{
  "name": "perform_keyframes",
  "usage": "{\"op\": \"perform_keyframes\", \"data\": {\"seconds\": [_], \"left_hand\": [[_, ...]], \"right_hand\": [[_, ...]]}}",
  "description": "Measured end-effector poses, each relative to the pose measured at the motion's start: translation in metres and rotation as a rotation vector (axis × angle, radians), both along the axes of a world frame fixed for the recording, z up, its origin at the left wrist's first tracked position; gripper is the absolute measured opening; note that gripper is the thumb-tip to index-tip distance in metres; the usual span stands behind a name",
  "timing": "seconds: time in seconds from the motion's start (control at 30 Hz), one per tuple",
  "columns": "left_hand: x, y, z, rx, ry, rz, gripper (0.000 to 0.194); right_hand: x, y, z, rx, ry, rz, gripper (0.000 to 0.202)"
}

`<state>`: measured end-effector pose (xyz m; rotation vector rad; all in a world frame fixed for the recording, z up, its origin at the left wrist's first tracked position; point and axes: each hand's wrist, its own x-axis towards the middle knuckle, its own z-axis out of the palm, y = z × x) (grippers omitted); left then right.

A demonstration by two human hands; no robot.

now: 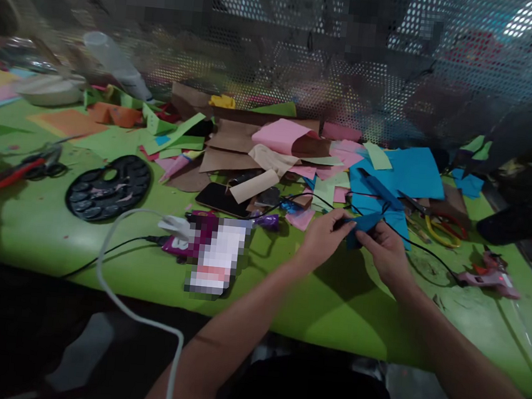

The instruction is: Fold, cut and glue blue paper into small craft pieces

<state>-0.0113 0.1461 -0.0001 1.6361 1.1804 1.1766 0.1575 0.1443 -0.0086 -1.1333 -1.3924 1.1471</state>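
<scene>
Between my two hands is a small folded piece of blue paper [363,224], raised over the green tabletop. My left hand [325,238] pinches its left side between thumb and fingers. On its right side, my right hand [386,252] is closed with thumb and fingers on the paper. Just behind lie larger blue paper sheets [419,170] and a pale green strip [377,156]. To the right of my right hand are scissors with yellow and red handles [444,232] and a pink hot glue gun [493,278] with a glue stick trailing from it.
A blurred-out phone [218,257] lies left of my hands, beside a purple power strip [181,241] with a white cable [104,265]. Farther left are a black palette-like tray [109,189] and red-handled scissors [12,174]. Paper scraps [234,137] pile along the perforated metal screen [278,69].
</scene>
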Motion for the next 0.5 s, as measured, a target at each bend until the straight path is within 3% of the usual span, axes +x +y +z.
{"op": "perform_keyframes", "data": {"seconds": [0.17, 0.3, 0.4, 0.5], "left_hand": [[-0.003, -0.003, 0.010, 0.008, 0.336, -0.040, 0.026], [-0.004, -0.001, 0.011, 0.033, 0.525, -0.026, 0.023], [-0.004, 0.002, 0.007, 0.084, 0.568, 0.010, 0.025], [-0.004, 0.005, 0.003, 0.118, 0.477, 0.111, 0.027]], "right_hand": [[0.003, 0.002, 0.002, 0.109, -0.189, -0.044, 0.015], [0.003, 0.003, 0.008, 0.132, -0.318, 0.056, 0.015], [-0.001, 0.003, 0.006, 0.122, -0.359, 0.056, 0.021], [-0.004, 0.002, 0.001, 0.126, -0.390, 0.030, 0.028]]}}
